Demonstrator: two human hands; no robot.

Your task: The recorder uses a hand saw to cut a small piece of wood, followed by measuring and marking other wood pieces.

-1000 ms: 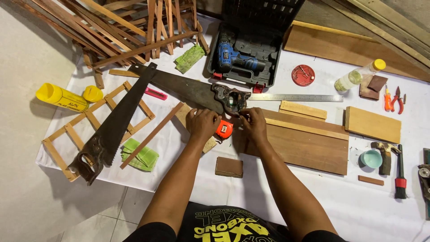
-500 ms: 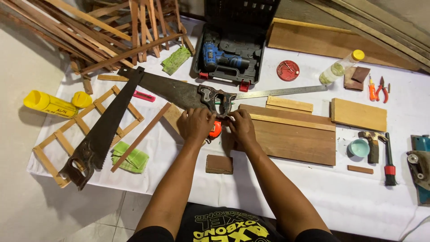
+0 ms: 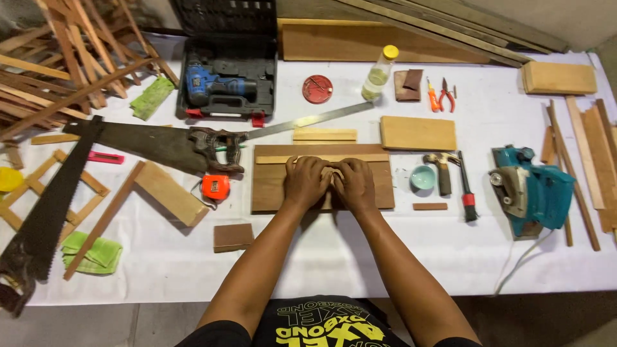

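We've got both hands, left [image 3: 307, 182] and right [image 3: 355, 184], curled knuckles-together on the brown board [image 3: 270, 186] at centre frame; whether they pinch anything we cannot tell. It looks stiff, flat and fairly light, best taken by its long edges. White-covered table [image 3: 360, 257], crowded: saw [image 3: 154, 142] left, planer [image 3: 533, 193] right.

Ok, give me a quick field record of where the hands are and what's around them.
left hand: resting on brown board
right hand: on same board, touching left hand
pale strip: lies along board's far edge
tape measure: orange, left of board
hammer: right of board
handsaw: left of board
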